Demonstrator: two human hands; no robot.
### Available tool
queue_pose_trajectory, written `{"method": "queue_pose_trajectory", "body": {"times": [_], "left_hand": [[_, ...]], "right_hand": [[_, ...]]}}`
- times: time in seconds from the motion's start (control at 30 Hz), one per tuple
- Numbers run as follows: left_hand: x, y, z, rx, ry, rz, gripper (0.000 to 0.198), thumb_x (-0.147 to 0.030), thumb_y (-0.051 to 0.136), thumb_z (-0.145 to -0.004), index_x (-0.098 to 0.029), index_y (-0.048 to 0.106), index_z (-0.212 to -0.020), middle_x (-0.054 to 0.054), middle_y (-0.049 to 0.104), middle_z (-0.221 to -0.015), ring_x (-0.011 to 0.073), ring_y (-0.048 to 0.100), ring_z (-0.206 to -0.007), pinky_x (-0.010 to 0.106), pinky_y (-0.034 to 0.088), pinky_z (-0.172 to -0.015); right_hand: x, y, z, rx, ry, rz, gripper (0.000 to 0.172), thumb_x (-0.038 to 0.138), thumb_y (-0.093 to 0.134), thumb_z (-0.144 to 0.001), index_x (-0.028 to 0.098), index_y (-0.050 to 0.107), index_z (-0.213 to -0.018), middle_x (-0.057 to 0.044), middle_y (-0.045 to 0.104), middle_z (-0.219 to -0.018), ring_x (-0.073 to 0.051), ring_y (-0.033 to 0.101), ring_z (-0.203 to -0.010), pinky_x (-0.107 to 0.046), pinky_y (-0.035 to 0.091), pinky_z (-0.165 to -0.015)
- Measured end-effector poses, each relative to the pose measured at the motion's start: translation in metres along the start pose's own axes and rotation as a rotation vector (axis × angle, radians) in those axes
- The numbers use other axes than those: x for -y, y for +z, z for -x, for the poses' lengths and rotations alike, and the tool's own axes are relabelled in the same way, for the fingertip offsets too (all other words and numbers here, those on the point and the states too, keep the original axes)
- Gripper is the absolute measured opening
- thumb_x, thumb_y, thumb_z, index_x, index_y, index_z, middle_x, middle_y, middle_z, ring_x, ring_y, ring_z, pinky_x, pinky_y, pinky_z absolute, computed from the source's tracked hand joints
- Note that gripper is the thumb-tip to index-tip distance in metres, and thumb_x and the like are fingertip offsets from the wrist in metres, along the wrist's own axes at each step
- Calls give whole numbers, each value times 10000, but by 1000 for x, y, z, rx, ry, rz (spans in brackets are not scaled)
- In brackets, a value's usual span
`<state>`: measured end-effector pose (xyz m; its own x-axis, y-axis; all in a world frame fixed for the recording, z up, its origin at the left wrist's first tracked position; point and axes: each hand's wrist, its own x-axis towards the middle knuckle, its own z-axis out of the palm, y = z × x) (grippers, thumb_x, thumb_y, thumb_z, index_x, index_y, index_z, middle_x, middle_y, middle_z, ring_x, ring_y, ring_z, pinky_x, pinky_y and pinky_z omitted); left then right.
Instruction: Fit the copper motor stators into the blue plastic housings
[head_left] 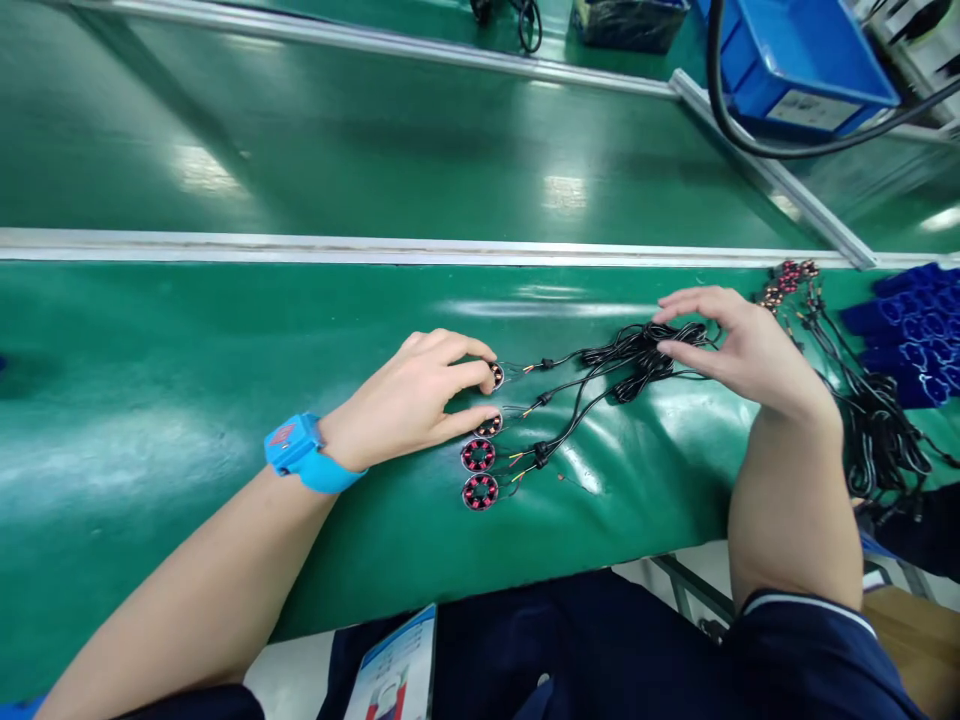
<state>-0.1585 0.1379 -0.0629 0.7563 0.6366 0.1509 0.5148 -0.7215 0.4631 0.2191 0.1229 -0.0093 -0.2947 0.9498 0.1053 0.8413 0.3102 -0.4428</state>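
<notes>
On the green mat lie several small ring-shaped motor stators with copper and red windings, in a column. My left hand (420, 390) has its fingertips around the uppermost stator (497, 375); its thumb touches the copper stator (489, 426) below, partly hiding both. Two red-wound stators, an upper one (478, 455) and a lower one (480, 492), lie nearest me, apart from the hand. Thin leads join the stators to black cables (637, 355) bundled at the right. Over that bundle's right end, my right hand (739, 345) is open, thumb and fingers apart.
Farther right lie more stators (787, 283), a heap of black cables (885, 430) and blue tubular parts (911, 330). A white rail (375, 248) crosses behind the work area. A blue bin (810, 60) stands at the back right, with a thick black cable (795, 150) arching before it.
</notes>
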Motion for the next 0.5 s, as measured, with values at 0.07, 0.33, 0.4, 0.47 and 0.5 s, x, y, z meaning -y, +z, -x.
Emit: {"method": "queue_pose_trajectory", "body": {"times": [0.07, 0.33, 0.4, 0.47, 0.5], "left_hand": [[-6, -4, 2, 63, 13, -18, 189, -436, 640, -915, -251, 678, -930, 61, 651, -1248, 273, 585, -1093, 434, 436, -893], [-12, -1, 7, 120, -8, -95, 128, -353, 572, -945, -250, 647, -948, 43, 654, -1262, 258, 604, -1073, 399, 412, -825], [-12, 0, 6, 117, -8, -120, 111, -318, 552, -946, -248, 637, -956, 37, 662, -1241, 246, 614, -1036, 390, 409, -801], [-13, 0, 5, 108, -8, -157, 106, -305, 545, -940, -243, 632, -947, 34, 675, -1206, 241, 624, -996, 387, 404, -778], [-13, 0, 5, 102, -12, -178, 107, -304, 544, -938, -240, 630, -940, 35, 683, -1186, 240, 628, -976, 388, 401, -769]], "right_hand": [[-19, 2, 17, 47, 24, 80, 295, 432, 665, -868, 310, 679, -1136, -50, 615, -1325, -320, 547, -1250, -537, 427, -1070], [-32, 17, 31, -41, 59, 276, 199, 281, 581, -806, 237, 662, -983, -96, 673, -1079, -315, 607, -1049, -528, 447, -974], [-25, 9, 29, -64, 109, 220, 162, 270, 596, -769, 247, 626, -927, -70, 689, -948, -279, 634, -888, -464, 492, -864], [-20, 2, 25, -107, 144, 179, 193, 270, 599, -769, 256, 619, -961, -58, 693, -911, -259, 641, -820, -419, 505, -791], [-19, 1, 22, -119, 139, 180, 214, 276, 592, -786, 256, 626, -996, -62, 697, -930, -259, 646, -832, -412, 507, -789]]}}
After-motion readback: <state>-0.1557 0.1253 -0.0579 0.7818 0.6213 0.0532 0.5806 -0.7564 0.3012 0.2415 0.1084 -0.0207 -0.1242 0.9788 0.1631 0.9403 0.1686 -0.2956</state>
